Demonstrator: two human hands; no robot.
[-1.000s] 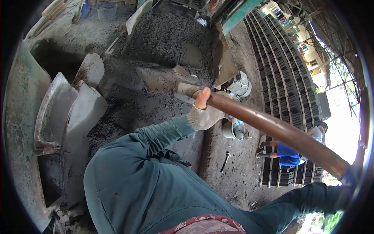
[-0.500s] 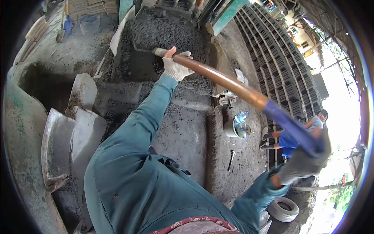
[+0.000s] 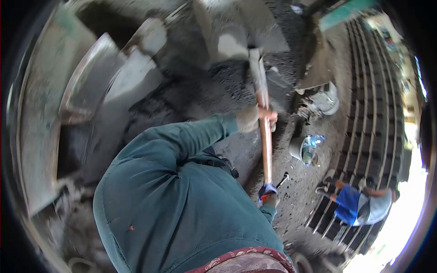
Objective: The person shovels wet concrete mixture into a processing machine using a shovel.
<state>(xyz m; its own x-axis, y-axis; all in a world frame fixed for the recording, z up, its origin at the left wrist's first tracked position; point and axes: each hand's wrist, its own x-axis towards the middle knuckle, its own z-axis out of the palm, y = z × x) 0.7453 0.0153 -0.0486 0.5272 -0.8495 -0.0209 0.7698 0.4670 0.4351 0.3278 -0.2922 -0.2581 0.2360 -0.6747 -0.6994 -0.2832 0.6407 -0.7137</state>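
Note:
A shovel [image 3: 265, 136] with a brown shaft and a blue grip end lies lengthwise before me. Its broad grey metal blade [image 3: 268, 36] is at the top of the view, over dark, wet-looking mix. My left hand [image 3: 250, 119], in a pale knitted glove with bare fingertips, is wrapped round the middle of the shaft. Lower down, my right hand [image 3: 271, 199] is closed at the blue grip end, partly hidden by it and by my sleeve.
Curved grey slabs [image 3: 91, 77] stand to the left. On the right are a bucket [image 3: 297, 149] with plastic bottles, a hammer [image 3: 283, 179] on the ground, and long racks of dark blocks [image 3: 364, 113]. A person in blue shorts [image 3: 348, 204] is beside the racks.
The shovel has swung from a slanting position to nearly lengthwise, and its blade now shows. My right hand has come down and in toward my body; my left hand has moved right and lower.

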